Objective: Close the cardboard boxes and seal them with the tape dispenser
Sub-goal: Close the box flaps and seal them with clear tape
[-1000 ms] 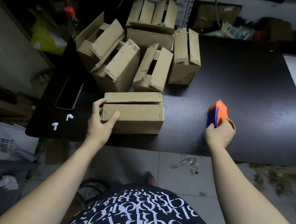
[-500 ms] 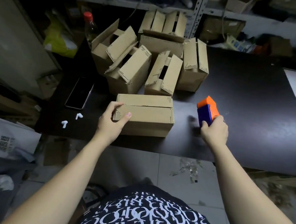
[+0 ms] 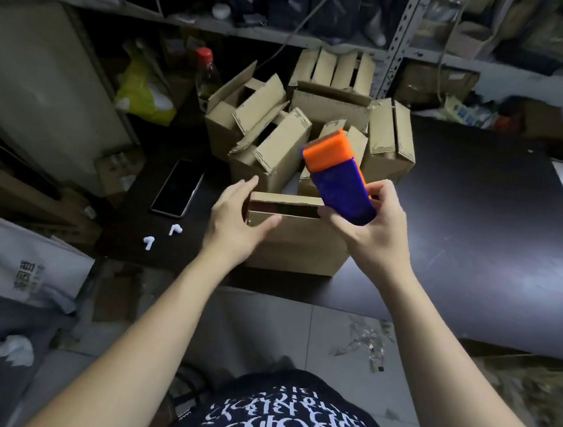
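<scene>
Your right hand [image 3: 374, 232] curled its fingers round the rigid, probably light orange-and-blue plastic tape dispenser [image 3: 340, 176]; your left hand [image 3: 236, 224] gripped the flimsy-looking brown cardboard box [image 3: 299, 246] by its end.

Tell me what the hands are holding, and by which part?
The right hand grips the orange-and-blue plastic tape dispenser by its blue lower end. The left hand touches the brown cardboard box at its left end; grip unclear.

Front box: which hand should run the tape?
Right hand: it grips the dispenser just above the box. The left hand holds the box's left end, probably best kept there to steady it.
</scene>
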